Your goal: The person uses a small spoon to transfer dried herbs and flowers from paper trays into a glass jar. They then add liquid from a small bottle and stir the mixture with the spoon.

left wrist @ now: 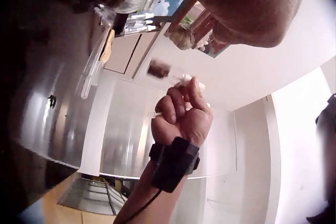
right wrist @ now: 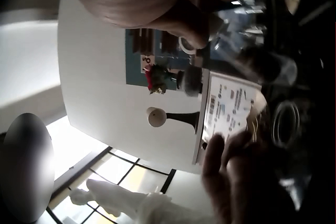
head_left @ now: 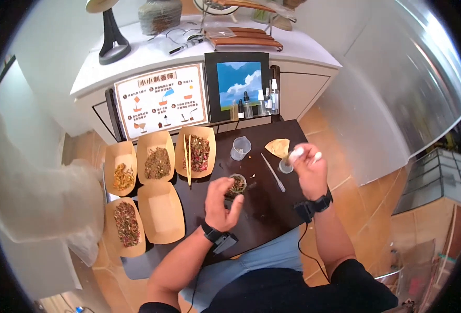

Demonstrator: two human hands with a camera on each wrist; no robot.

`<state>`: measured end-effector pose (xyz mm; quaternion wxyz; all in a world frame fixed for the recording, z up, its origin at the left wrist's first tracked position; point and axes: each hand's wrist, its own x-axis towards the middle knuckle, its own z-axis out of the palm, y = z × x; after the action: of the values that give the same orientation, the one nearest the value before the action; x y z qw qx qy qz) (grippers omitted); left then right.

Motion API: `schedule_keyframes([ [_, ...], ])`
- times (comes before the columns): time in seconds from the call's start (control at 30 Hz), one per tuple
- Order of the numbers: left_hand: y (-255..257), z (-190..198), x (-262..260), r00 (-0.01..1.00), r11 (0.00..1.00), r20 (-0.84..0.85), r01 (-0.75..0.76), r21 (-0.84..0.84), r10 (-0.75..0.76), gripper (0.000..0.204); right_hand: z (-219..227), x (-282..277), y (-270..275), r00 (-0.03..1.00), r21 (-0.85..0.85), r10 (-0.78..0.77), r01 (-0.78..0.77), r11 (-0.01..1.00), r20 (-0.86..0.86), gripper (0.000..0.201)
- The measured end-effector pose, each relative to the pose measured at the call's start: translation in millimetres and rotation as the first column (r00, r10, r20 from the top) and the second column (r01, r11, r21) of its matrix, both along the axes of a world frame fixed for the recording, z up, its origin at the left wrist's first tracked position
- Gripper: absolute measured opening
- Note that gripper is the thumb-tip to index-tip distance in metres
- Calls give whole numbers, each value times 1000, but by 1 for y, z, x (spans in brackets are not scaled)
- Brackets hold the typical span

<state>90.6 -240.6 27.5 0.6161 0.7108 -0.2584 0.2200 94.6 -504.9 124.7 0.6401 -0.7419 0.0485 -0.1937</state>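
My right hand [head_left: 312,169] is raised at the table's right side and pinches a small bottle [left wrist: 159,69] by its white top. The bottle looks blurred, with a clear neck and a brown lower part. Below it in the head view is a small clear cup [head_left: 286,167]. At the middle of the table, a glass jar [head_left: 237,184] contains dried herbs. My left hand [head_left: 221,206] curves loosely beside this jar, with fingers near its rim and thumb spread apart. In the left wrist view the right hand [left wrist: 182,116] also has a thin clear tip poking out below its fingers.
Several paper trays [head_left: 161,224] stand on the left, most with dried plant pieces; tweezers [head_left: 189,159] lie across one. A measuring cup [head_left: 241,148], a plastic pipette [head_left: 273,172] and a folded paper piece [head_left: 277,147] sit nearby. Small bottles [head_left: 248,107] line the back beside an instruction board [head_left: 162,99].
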Motion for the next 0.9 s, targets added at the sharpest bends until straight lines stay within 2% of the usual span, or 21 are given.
schedule_keyframes([
  [0.07, -2, 3, 2, 995, 996, -38, -86, 29, 87, 49, 12, 35, -13, 995, -21, -14, 16, 1000, 97, 20],
  [0.13, -2, 5, 5, 992, 993, -50, -112, 32, 113, 52, 20, 72, -25, 994, -172, -33, 50, 984, 100, 22],
  [0.2, -4, 4, 7, 991, 987, 8, -134, 92, 134, 58, 13, 114, -44, 996, -325, -48, 72, 943, 80, 23],
  [0.27, -5, -1, 8, 990, 987, -3, -144, 69, 144, 65, 2, 153, -57, 994, -507, -81, 107, 855, 73, 21],
  [0.33, -3, 1, 9, 992, 988, 10, -124, 94, 123, 68, 9, 175, -39, 992, -584, -122, 119, 803, 36, 20],
  [0.4, -2, 3, 10, 991, 989, -30, -128, 80, 131, 68, 2, 205, -37, 995, -639, -91, 89, 764, 30, 22],
  [0.5, -2, 0, 10, 991, 990, -70, -112, 90, 118, 67, -11, 242, -37, 991, -766, -88, -18, 643, -98, 27],
  [0.63, -1, -2, 12, 994, 994, -61, -85, 68, 89, 66, -31, 276, -41, 971, -814, -88, -136, 565, -223, 34],
  [0.73, -2, -4, 12, 994, 995, -65, -84, 57, 87, 67, -39, 288, -36, 979, -844, -93, -105, 526, -180, 37],
  [0.8, -2, -4, 12, 995, 995, -57, -73, 61, 77, 69, -35, 283, -31, 981, -836, -111, -77, 543, -162, 36],
  [0.9, -2, -4, 13, 995, 995, -69, -72, 72, 77, 70, -28, 276, -28, 987, -766, -125, 3, 643, -102, 35],
])
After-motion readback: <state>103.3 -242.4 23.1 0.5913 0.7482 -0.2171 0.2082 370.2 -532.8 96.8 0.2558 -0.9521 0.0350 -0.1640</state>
